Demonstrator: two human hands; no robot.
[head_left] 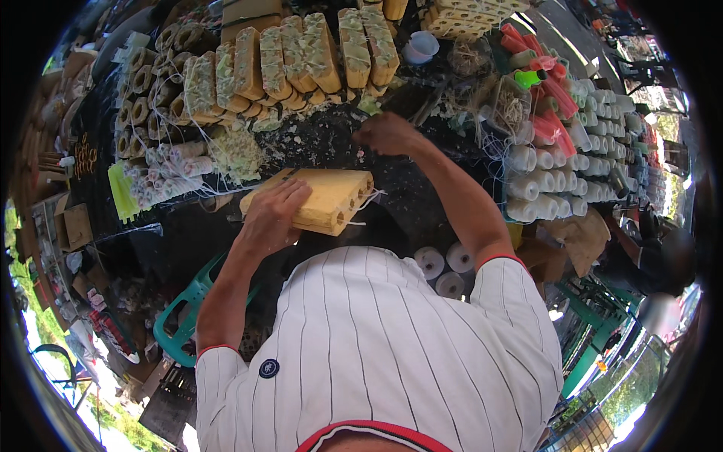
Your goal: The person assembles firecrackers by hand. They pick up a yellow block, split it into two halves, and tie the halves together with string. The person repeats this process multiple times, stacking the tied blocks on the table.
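My left hand (pixel 273 215) is closed over the left end of a thick yellow block (pixel 331 192), which lies at the near edge of the dark table. Holes run along the block's right end face, and white strings (pixel 360 213) poke out of them. Beyond the block, to its right, my right hand (pixel 385 134) hovers low over the scrap-strewn tabletop (pixel 305 143). Its fingers are curled together; whatever they may hold is too small to make out. Behind both hands stands a row of similar yellow blocks (pixel 290 64), their tops coated with pale greenish flakes.
Pale shavings (pixel 237 154) are heaped left of centre, beside white-wrapped bundles (pixel 177 167). White cylinders (pixel 546 181) and pink bundles (pixel 553 113) crowd the right side. A pale blue cup (pixel 420 47) stands at the back. Below are a green chair (pixel 177 328) and white spools (pixel 429 264).
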